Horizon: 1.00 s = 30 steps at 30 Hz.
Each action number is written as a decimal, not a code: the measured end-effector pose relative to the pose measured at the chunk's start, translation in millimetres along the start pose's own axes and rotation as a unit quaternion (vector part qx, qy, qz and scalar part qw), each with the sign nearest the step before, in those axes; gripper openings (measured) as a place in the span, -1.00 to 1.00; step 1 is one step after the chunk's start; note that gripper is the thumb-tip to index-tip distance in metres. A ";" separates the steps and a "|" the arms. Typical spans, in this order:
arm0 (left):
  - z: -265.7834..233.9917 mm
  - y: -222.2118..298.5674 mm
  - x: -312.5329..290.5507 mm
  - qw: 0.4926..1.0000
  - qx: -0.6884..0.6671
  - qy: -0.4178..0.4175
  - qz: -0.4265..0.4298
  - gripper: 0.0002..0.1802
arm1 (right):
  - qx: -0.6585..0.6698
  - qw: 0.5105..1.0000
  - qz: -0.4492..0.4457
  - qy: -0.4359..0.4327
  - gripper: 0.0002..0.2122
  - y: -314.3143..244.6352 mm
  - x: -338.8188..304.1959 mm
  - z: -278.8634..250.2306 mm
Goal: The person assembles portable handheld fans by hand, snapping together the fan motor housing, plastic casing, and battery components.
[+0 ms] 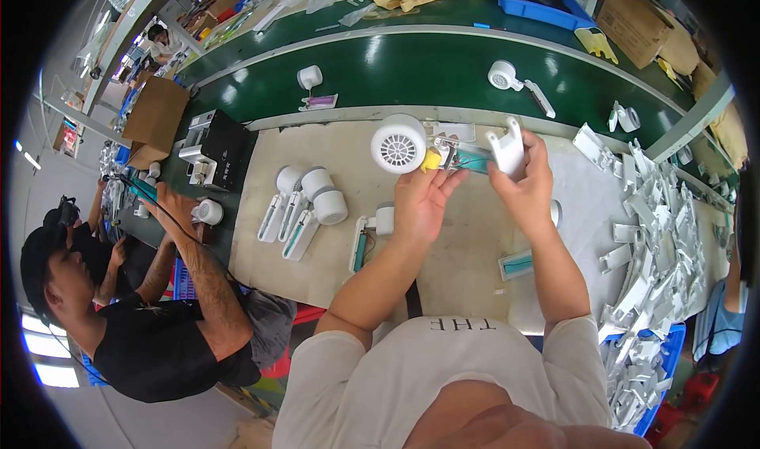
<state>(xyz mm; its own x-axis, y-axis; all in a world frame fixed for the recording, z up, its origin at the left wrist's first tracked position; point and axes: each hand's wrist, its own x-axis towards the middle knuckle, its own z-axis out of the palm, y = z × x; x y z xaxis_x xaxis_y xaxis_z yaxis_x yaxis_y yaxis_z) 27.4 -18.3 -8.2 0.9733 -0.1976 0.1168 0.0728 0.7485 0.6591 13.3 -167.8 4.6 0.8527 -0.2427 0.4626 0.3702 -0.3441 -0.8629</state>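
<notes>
White handheld fan [398, 144]: held over beige mat [467, 263], handle [473, 161] opened | left hand [423, 202]: handle pinched at fingertips beside yellow piece [431, 159] | right hand [527, 181]: white forked handle cover [507, 151] pinched between thumb and fingers

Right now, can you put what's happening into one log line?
left hand: grip on white fan-like unit | right hand: grip on forked white piece | at left: similar units | at right: heap of white parts

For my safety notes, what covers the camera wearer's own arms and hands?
Short off-white sleeves leave both forearms bare. The left hand and right hand show no wristwatch; a yellow piece by the left may be a finger cover.
</notes>
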 end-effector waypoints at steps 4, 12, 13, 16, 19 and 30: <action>-3.5 -0.2 1.9 1.000 -0.006 0.016 0.007 -0.61 | -0.046 0.998 -0.039 -0.026 -0.50 -9.7 0.6 -6.0; -5.4 -9.6 2.6 0.994 -0.015 0.061 0.085 -0.67 | -0.285 0.927 -0.230 -0.084 -0.41 -40.2 -10.6 7.5; -5.4 -8.9 1.7 0.992 -0.006 0.055 0.117 -0.66 | -0.259 0.935 -0.222 -0.097 -0.41 -41.0 -10.5 7.8; -3.7 -5.2 0.1 0.992 -0.001 0.056 0.113 -0.67 | -0.233 0.940 -0.222 -0.111 -0.41 -43.1 -9.8 10.4; -6.9 -14.8 -3.4 0.992 -0.006 0.061 0.112 -0.67 | -0.237 0.937 -0.229 -0.114 -0.40 -43.0 -8.8 12.7; 2.5 20.2 6.9 0.975 0.046 0.000 0.217 -0.62 | 0.134 0.935 0.211 -0.251 -0.65 -21.3 3.1 6.5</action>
<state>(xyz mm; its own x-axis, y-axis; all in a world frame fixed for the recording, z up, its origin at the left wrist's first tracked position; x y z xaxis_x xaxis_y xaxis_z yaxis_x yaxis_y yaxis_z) 35.0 -6.2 7.8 0.9079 0.1261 0.3998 -0.3665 0.7018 0.6109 10.5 -155.4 23.1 0.9842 0.1749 -0.0269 -0.0171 -0.0574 -0.9982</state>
